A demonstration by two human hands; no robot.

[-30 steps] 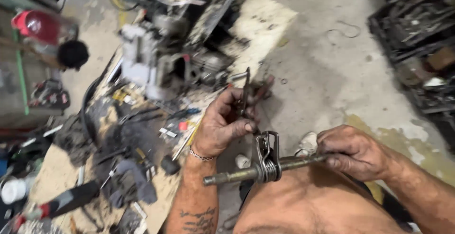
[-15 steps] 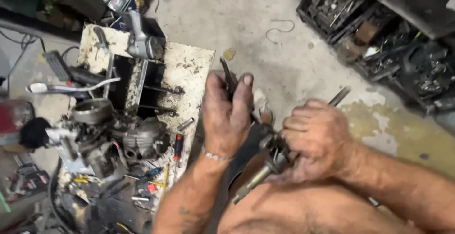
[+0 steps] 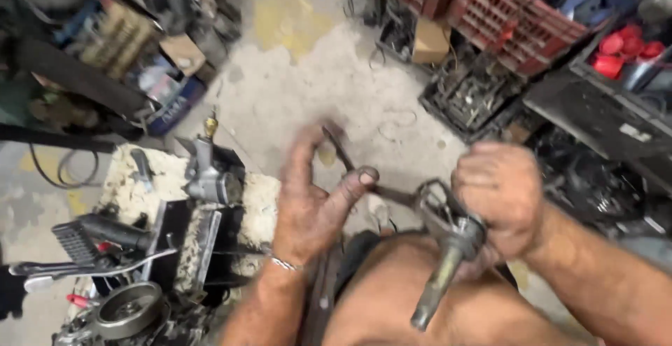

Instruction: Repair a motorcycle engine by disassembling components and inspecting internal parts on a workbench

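Concrete floor (image 3: 301, 87) fills the middle, stained and littered with wire loops. Up top right, a red crate (image 3: 521, 20) stands against another, its load a blur of coloured packets, too smeared to name. Right of it a dark tray (image 3: 616, 59) carries red caps. Below the crates, a black crate (image 3: 469, 94) sits on the floor, packed with small dark metal parts. Over on the left, a grimy board (image 3: 126, 185) bears a stripped engine (image 3: 203, 178) with a brass fitting on top, and a round metal pulley (image 3: 129, 311) lies at the bottom edge beside it.

Now the hands, above the person's bare knee. Right hand (image 3: 500, 199), fingers closed tight round the upper end of a steel shaft (image 3: 441, 276), which slants down and left, its free end hanging low over the thigh; a wire spring (image 3: 434, 195) loops round the shaft just beside the fist. Left hand (image 3: 315, 206) sits close to the left, fingers half open, thumb and forefinger pinching a thin dark tool (image 3: 392, 193) that reaches across to the spring; its tip is blurred, so contact is hard to call. A bracelet (image 3: 283, 264) shows at that wrist
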